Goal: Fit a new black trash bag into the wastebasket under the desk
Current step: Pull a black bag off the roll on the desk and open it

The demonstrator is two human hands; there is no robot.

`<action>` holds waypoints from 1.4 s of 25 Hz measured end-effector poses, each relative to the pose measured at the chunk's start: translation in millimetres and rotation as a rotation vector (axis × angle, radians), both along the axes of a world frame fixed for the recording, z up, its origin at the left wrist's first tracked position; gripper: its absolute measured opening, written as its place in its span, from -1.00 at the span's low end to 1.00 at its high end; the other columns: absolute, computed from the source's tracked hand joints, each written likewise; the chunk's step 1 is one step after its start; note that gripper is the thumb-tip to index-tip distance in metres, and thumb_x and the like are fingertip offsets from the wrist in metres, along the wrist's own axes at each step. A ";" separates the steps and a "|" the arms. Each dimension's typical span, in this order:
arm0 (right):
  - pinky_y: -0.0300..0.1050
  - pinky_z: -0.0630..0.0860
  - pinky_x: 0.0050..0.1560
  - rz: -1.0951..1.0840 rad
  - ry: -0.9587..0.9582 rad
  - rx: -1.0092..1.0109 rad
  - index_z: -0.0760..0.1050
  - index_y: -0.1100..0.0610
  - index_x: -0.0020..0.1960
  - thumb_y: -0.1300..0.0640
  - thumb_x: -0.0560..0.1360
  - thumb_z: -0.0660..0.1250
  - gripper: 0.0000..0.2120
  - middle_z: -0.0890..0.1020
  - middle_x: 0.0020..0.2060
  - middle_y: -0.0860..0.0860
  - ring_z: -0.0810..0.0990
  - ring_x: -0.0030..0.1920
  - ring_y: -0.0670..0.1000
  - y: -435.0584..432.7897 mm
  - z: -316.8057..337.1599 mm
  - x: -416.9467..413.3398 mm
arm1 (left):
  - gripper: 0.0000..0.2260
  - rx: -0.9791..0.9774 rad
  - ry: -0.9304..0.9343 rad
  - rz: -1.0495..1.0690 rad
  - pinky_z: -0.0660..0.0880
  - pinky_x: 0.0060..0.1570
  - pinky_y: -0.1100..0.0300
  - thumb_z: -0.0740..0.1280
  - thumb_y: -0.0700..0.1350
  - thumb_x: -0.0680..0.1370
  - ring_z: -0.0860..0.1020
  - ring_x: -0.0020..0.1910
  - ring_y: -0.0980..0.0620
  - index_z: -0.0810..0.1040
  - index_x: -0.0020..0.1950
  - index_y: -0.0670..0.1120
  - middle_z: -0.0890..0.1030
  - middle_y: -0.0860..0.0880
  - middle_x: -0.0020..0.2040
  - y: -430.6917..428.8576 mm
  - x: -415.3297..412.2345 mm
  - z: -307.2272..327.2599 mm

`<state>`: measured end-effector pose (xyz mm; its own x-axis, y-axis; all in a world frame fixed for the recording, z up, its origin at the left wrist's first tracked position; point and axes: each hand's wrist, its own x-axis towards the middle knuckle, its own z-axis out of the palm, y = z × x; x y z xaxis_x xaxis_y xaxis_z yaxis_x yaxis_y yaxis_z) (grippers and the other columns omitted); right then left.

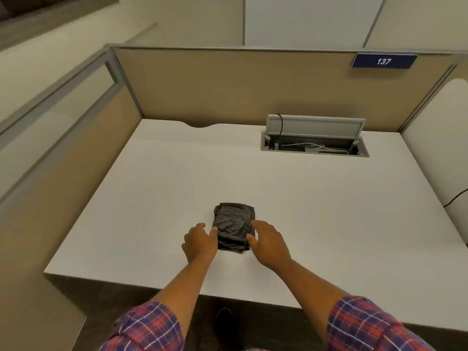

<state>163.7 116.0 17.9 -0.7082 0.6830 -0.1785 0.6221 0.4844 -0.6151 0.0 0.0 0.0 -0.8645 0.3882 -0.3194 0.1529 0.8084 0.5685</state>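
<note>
A folded black trash bag lies flat on the white surface, near the front edge and a little left of the middle. It is a crinkled, glossy packet, roughly square, with its folded layers showing along the near side.

The left hand sits at the packet's near left corner, fingers curled, with the fingertips touching the bag's left edge. The right hand is on the other side, palm turned inward, thumb against the near right corner and the fingers lying along the right edge. Each hand's grip is apart: the fingers are spread and bracket the packet from both sides, none closed around it, and the bag rests on the surface.

Both forearms reach in from the bottom of the view, with plaid sleeves in red and blue rolled back near the elbows.

Farther back on the surface, right of centre, a cable hatch stands with its grey lid tilted up, white cables visible inside and a thin black cord hanging over the lid's left end. Tan partition panels with grey metal frames enclose the surface at the back and left. A dark blue plate reading 137 is fixed at the top right of the back panel. A dark shoe shows on the floor below the front edge.
</note>
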 end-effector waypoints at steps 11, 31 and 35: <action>0.00 0.58 0.19 -0.026 -0.040 -0.051 0.53 0.09 0.37 -0.16 0.67 0.23 -0.58 0.68 0.24 0.05 0.63 0.19 0.14 1.9 -0.5 -43.0 | -0.82 0.247 -0.058 0.058 0.61 0.15 -0.05 0.53 -0.05 0.59 0.68 0.01 -0.08 0.59 -0.15 0.09 0.65 0.04 -0.07 30.7 -6.0 14.1; -0.07 0.62 -0.17 -0.433 0.418 -0.843 0.59 0.31 -0.05 0.10 0.69 0.25 -0.69 0.71 -0.18 0.20 0.67 -0.16 0.07 76.0 88.6 80.0 | -0.37 0.848 -0.890 0.419 0.54 0.44 -0.26 0.30 0.36 0.57 0.68 0.34 -0.20 0.57 0.50 0.00 0.73 -0.21 0.33 29.4 87.4 76.2; -0.05 0.61 -0.12 -0.375 0.375 -0.802 0.59 0.33 0.00 0.08 0.69 0.25 -0.68 0.69 -0.20 0.22 0.66 -0.16 0.05 85.7 92.7 105.6 | -0.43 0.960 -1.062 0.387 0.70 0.17 -0.12 0.31 0.38 0.57 0.74 0.29 -0.17 0.76 0.33 0.01 0.76 -0.17 0.33 53.5 93.5 86.9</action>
